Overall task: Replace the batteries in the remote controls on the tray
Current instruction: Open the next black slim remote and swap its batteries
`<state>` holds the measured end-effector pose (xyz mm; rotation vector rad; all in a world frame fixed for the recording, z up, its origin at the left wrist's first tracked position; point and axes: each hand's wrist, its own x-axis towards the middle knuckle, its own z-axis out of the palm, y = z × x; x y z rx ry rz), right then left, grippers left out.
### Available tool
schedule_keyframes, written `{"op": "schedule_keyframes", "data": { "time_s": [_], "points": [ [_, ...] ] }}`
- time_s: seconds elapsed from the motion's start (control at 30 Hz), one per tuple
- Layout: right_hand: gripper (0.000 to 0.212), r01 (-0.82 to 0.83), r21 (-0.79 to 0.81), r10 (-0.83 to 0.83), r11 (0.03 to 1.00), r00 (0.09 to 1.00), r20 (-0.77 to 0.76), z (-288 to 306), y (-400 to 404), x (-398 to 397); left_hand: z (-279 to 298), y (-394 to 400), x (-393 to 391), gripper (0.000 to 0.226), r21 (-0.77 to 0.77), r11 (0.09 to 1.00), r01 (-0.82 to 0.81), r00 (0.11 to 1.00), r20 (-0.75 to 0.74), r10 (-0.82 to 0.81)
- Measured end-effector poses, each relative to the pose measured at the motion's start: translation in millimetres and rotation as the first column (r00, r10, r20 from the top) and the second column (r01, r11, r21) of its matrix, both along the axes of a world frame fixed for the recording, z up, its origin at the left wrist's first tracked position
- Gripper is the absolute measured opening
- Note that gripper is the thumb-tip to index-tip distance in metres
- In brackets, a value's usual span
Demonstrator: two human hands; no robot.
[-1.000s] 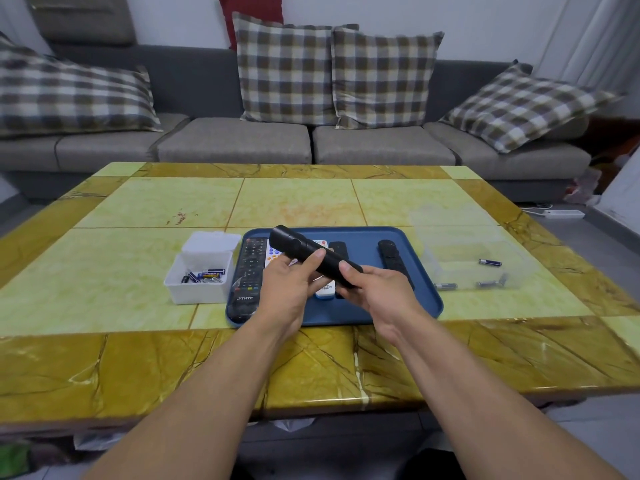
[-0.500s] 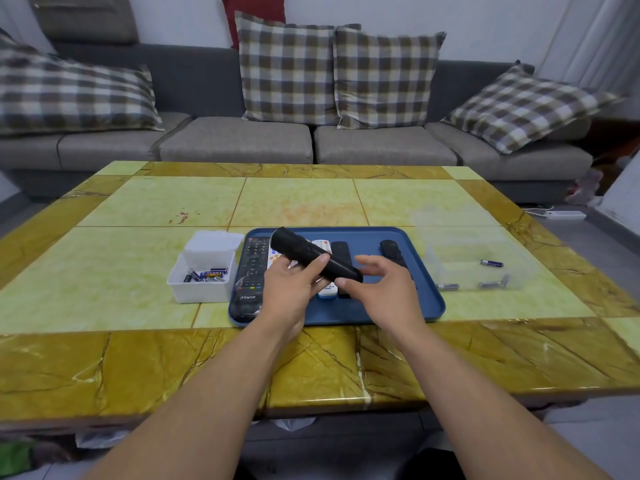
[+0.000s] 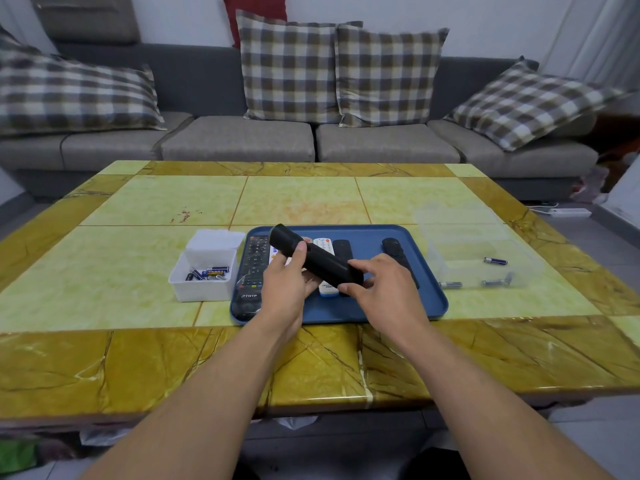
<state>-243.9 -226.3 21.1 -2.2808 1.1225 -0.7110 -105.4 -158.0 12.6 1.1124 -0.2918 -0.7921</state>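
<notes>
A black remote [image 3: 313, 258] is held back side up above the blue tray [image 3: 381, 306]. My left hand [image 3: 285, 289] grips its middle from below, thumb on top. My right hand [image 3: 384, 292] pinches its near end between thumb and fingertips. On the tray lie a large black remote [image 3: 251, 271] at the left, a white remote [image 3: 327, 289] partly under the held one, and two slim black remotes [image 3: 343, 245] [image 3: 394, 251].
A white box [image 3: 204, 289] with several batteries stands left of the tray. A clear box [image 3: 485, 261] right of the tray holds a few loose batteries [image 3: 495, 260]. Beyond the tiled table [image 3: 138, 271] is a grey sofa [image 3: 242, 140] with checked pillows.
My right hand let go of the remote's near end, opened briefly, then closed its fingertips on that end again. The remote sank slightly toward the tray.
</notes>
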Motion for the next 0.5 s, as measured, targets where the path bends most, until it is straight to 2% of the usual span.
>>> {"op": "schedule_keyframes", "data": {
  "time_s": [0.1,0.27,0.37,0.5],
  "points": [
    [0.047,-0.001,0.016,0.002,1.000,0.995,-0.101,5,-7,-8,1,2,6,0.018,0.014,0.996,-0.084,0.996,-0.003,0.084],
    [0.050,-0.068,0.220,0.144,0.973,0.927,-0.347,5,-28,-39,1,7,16,0.028,0.062,0.985,-0.159,0.986,-0.031,0.161],
    [0.041,-0.090,0.241,0.174,0.966,0.919,-0.355,2,-36,-50,4,8,17,0.029,0.068,0.988,-0.141,0.978,-0.144,0.149],
    [0.035,-0.105,0.219,0.182,0.970,0.912,-0.368,-1,-41,-55,7,6,15,0.039,0.054,0.994,-0.091,0.961,-0.259,0.102]
  ]
}}
